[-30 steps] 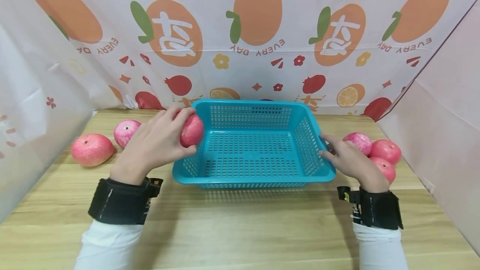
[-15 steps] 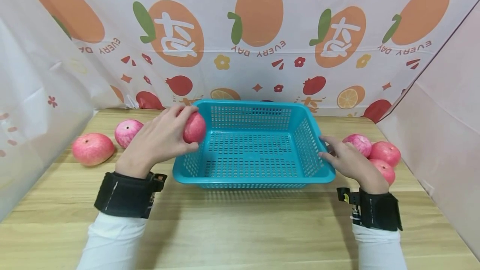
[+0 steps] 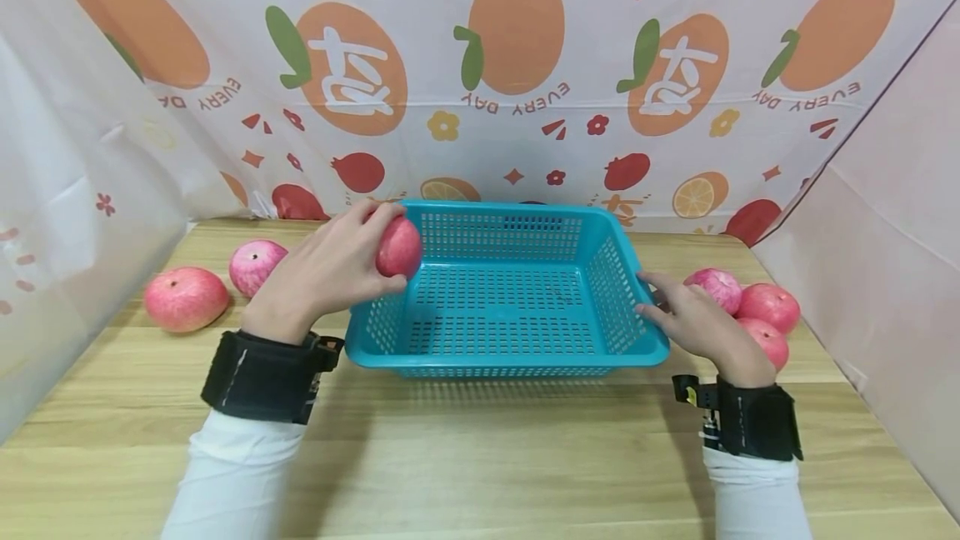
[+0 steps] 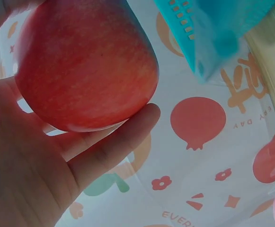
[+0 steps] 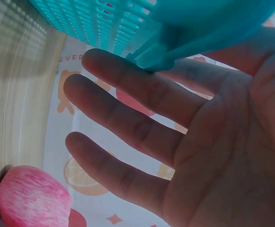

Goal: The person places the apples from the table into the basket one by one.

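My left hand [image 3: 326, 269] grips a red apple [image 3: 399, 247] over the left end of a blue plastic basket [image 3: 510, 361]. In the left wrist view, the fingers curve around the apple [image 4: 92, 66] from below and the side. My right hand [image 3: 693, 319] holds the basket's right rim, thumb and index finger over the edge. The right wrist view shows the other fingers [image 5: 128, 127] stretched out under the basket rim [image 5: 222, 42]. The basket stands on the wooden table with its slotted floor bare.
Two apples lie at the left, a red one [image 3: 186, 298] and a pinker one [image 3: 255, 265] partly behind my left wrist. Three apples [image 3: 768, 307] sit close together beside my right hand. A fruit-printed curtain [image 3: 517, 148] hangs behind the table [image 3: 480, 457].
My left hand has moved slightly to the right with the apple, farther over the basket's left end. The right hand and the basket stay where they were.
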Motion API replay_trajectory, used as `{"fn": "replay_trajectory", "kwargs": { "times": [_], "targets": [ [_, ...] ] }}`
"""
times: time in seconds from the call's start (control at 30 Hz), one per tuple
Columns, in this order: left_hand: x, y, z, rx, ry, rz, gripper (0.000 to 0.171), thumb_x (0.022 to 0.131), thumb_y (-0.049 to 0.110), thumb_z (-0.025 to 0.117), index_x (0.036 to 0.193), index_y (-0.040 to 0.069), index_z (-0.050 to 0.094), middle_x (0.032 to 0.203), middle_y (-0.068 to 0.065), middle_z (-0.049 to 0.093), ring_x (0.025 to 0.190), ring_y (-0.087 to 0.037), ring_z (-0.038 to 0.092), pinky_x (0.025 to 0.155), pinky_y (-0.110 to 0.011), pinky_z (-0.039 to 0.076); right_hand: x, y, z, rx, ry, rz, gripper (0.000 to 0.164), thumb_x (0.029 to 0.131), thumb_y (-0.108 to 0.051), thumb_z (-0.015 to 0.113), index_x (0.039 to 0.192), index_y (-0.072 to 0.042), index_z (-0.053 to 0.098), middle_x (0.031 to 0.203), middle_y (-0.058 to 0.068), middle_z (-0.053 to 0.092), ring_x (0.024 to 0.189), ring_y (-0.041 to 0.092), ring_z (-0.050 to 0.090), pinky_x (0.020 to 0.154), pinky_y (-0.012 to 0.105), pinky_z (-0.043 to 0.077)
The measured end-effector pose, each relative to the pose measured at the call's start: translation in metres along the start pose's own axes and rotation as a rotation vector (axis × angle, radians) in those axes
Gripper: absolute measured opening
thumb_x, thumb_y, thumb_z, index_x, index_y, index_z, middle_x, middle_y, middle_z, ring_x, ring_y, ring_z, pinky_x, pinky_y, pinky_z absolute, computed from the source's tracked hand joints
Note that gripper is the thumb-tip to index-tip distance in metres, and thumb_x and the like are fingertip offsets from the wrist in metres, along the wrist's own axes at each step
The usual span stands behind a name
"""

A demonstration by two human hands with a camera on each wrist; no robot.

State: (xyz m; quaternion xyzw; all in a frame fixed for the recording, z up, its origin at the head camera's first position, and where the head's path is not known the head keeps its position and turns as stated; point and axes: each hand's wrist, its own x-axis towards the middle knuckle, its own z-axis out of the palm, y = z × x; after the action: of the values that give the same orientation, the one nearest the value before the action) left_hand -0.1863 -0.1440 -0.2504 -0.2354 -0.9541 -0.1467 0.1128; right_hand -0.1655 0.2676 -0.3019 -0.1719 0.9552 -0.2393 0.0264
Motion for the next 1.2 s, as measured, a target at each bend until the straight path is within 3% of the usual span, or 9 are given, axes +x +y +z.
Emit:
{"fn": "replay_trajectory", "kwargs": {
  "times": [0.77, 1.2],
  "targets": [
    [0.019, 0.008, -0.011, -0.026, -0.025, 0.041, 0.080, 0.064, 0.035, 0.076, 0.131, 0.012, 0.037, 0.117, -0.013, 0.044, 0.094, -0.029, 0.047, 0.068, -0.051, 0.054, -0.001, 0.001, 0.000, -0.002, 0.010, -0.012, 0.057, 0.088, -0.017, 0.058, 0.132, 0.009, 0.033, 0.109, 0.029, 0.057, 0.091, 0.036, 0.058, 0.068, 0.047, 0.054],
    [0.028, 0.014, -0.004, -0.049, -0.031, 0.052, 0.082, 0.062, 0.035, 0.078, 0.130, 0.014, 0.038, 0.118, -0.011, 0.043, 0.095, -0.027, 0.046, 0.069, -0.050, 0.053, 0.000, 0.003, 0.000, 0.007, 0.008, -0.018, 0.057, 0.087, -0.017, 0.059, 0.132, 0.008, 0.033, 0.110, 0.029, 0.056, 0.091, 0.036, 0.058, 0.068, 0.047, 0.054]
  ]
}}
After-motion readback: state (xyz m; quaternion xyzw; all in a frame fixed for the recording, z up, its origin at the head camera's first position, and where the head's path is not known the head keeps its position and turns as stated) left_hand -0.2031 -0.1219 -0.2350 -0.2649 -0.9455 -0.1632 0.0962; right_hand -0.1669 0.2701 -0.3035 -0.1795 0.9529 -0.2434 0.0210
